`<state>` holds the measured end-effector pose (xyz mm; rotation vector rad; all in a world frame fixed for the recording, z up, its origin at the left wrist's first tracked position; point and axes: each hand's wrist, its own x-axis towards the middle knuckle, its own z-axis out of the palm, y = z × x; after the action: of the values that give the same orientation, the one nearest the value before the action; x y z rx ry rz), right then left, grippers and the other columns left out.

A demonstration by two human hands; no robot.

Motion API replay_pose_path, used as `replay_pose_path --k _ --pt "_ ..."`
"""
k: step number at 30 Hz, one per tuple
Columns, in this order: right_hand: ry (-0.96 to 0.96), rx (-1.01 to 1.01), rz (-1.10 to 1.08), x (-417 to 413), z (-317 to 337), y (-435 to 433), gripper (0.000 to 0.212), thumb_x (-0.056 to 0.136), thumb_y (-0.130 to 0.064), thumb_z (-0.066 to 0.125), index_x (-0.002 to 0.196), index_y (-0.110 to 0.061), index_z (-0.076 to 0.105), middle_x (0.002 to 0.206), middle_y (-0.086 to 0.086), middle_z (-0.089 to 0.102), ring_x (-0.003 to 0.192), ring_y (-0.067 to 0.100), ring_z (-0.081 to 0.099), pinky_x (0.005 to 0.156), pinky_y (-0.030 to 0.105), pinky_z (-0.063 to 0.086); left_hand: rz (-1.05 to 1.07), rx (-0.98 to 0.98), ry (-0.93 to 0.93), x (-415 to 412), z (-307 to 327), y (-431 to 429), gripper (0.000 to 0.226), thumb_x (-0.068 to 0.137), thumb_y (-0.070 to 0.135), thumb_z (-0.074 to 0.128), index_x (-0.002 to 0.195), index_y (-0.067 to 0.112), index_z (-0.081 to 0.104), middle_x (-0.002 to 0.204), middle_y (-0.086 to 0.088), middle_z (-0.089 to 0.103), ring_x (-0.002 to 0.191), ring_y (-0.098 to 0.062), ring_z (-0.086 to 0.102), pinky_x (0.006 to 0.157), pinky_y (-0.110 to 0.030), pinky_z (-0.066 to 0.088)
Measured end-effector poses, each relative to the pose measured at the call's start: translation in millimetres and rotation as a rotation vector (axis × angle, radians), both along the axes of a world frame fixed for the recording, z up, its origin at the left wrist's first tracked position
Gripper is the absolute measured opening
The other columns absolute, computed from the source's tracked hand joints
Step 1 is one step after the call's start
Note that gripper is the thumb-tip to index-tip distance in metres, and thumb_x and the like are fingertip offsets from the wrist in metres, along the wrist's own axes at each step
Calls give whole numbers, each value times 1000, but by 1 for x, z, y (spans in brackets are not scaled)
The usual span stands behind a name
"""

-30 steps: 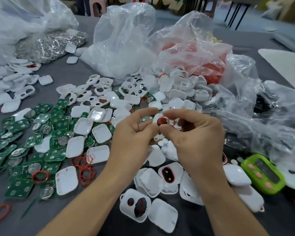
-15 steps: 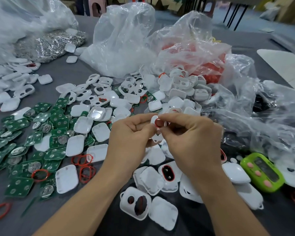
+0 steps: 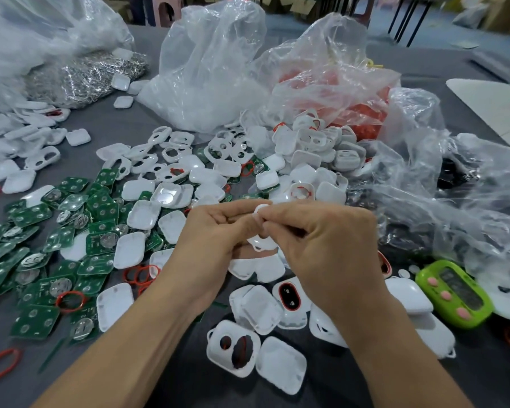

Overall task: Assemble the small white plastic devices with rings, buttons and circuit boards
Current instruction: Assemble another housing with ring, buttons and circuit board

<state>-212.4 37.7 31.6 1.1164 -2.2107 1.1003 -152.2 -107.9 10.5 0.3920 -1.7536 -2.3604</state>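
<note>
Left hand (image 3: 215, 240) and right hand (image 3: 327, 248) both pinch a white shell (image 3: 259, 212), circuit boards (image 3: 97, 207) at 9 o'clock; even fingertip pressure should seat the fitted part, hidden here, squarely.

Red button no longer visible between the fingertips, right hand (image 3: 327, 245) now closed over it from 3 o'clock, pressed tight against left hand (image 3: 215, 240), only the rim of the white shell (image 3: 258, 209) peeking out at 12 o'clock

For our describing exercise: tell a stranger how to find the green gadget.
Look right of the right hand, below the crumpled clear bags. The green gadget lies there: alone lime-coloured with pink buttons, among white shells.
</note>
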Motion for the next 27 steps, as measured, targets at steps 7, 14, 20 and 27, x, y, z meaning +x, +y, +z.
replay_pose_path --k 7,14,20,27 --pt "-373 -132 -35 -9 -8 -3 14 84 -19 83 95 -29 84 81 -19 77 71 -1 72 70 27 59 142 154 -82 -8 1 7 18 86 8 72 102 4 80 90 -26 68 67 -31 61 56 -28 60" --pt "-333 -105 -147 -9 -11 1 17 81 -27 84 98 -29 81 77 -13 76 68 3 70 66 25 55 222 -81 22 -12 1 10 29 88 -7 71 93 19 81 82 -9 80 60 -10 63 54 -18 51" --pt "-330 -49 -142 -9 -8 1 17 83 -23 83 98 -29 81 78 -12 77 69 4 71 69 28 58 191 -26 7 -12 1 7 27 88 -4 71 93 19 83 80 -11 78 63 -20 55 54 -18 50" --pt "-859 -361 -125 -14 -12 -5 12 76 -10 88 79 -21 82 69 -4 77 63 10 74 65 26 61 243 -137 61 -9 2 12 36 87 -3 74 90 32 82 89 -2 81 83 -14 77 68 -27 58"
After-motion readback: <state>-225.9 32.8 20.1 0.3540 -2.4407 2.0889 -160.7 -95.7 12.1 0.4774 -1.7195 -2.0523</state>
